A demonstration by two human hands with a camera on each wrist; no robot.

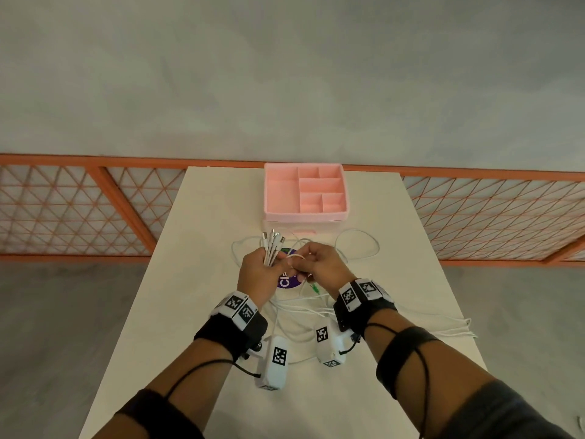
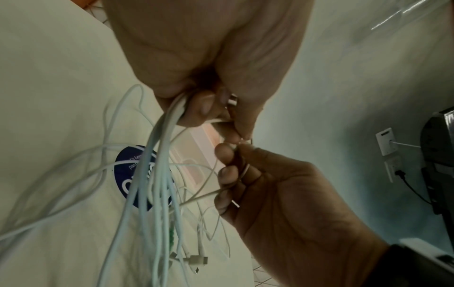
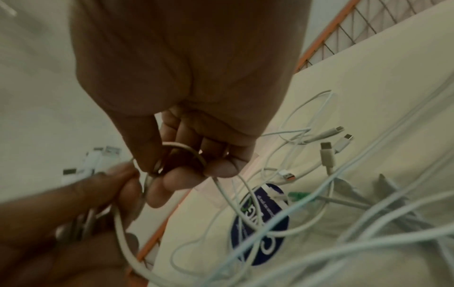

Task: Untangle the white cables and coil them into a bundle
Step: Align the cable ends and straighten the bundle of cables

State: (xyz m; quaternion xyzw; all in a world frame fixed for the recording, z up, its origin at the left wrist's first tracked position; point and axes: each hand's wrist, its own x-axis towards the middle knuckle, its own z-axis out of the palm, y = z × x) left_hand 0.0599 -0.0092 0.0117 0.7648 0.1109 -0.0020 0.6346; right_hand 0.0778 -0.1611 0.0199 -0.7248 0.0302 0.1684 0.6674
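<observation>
My left hand (image 1: 259, 270) grips a bunch of white cables (image 1: 271, 248) near their plug ends, which fan out above the fist (image 2: 196, 91). The rest of the cables (image 2: 157, 184) hang down and trail in loose tangled loops over the white table (image 1: 196, 312). My right hand (image 1: 319, 264) is close beside the left and pinches a small loop of one white cable (image 3: 186, 149) between thumb and fingers (image 3: 221, 167). Several free plugs (image 3: 329, 153) lie on the table, one cable with a green tip (image 1: 314, 288).
A pink compartment tray (image 1: 305, 213) stands at the far end of the table. A round purple sticker (image 1: 289, 280) lies under the hands. More cable loops (image 1: 361, 245) spread to the right and toward the right table edge (image 1: 456, 327). An orange mesh fence (image 1: 79, 210) runs behind.
</observation>
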